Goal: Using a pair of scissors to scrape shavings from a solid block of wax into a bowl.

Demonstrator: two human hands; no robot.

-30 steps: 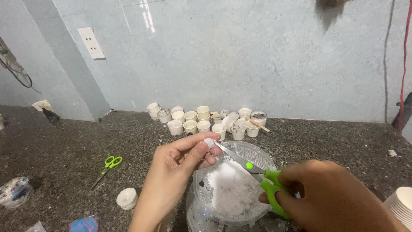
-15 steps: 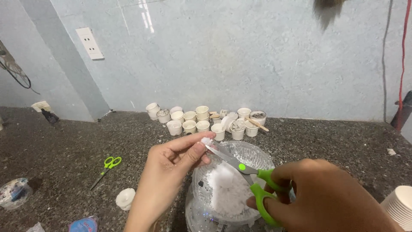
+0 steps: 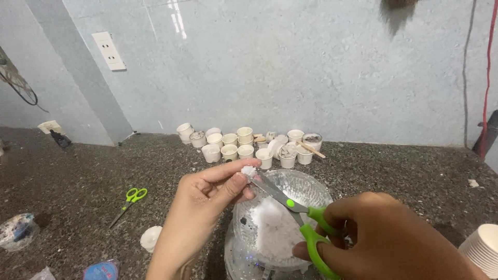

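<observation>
Since a second ago the scissors [image 3: 301, 220] have tilted lower at the handles, their blades staying at the white bit [image 3: 248, 170] while the left hand [image 3: 207, 199] has barely shifted. That left hand pinches the white bit between thumb and forefinger, fingers closed on it, just above the far rim of the clear bowl [image 3: 311, 186]. The right hand [image 3: 384, 241] is clamped on the green handles of the scissors, and the blade tips meet the white bit at the left fingertips [image 3: 243, 179]; whether the blades are parted or shut I cannot tell. White powder [image 3: 272, 228] lies heaped in the bowl, which stands near the front edge of the speckled dark surface [image 3: 389, 166], under both hands. Against the wall at the back edge a cluster of small white cups [image 3: 244, 145] stands in loose rows. A second pair of green scissors [image 3: 129, 202] lies well off to the left, a white lid [image 3: 150, 238] sits near the left wrist, and a stack of white cups [image 3: 482, 249] shows at the right edge.
</observation>
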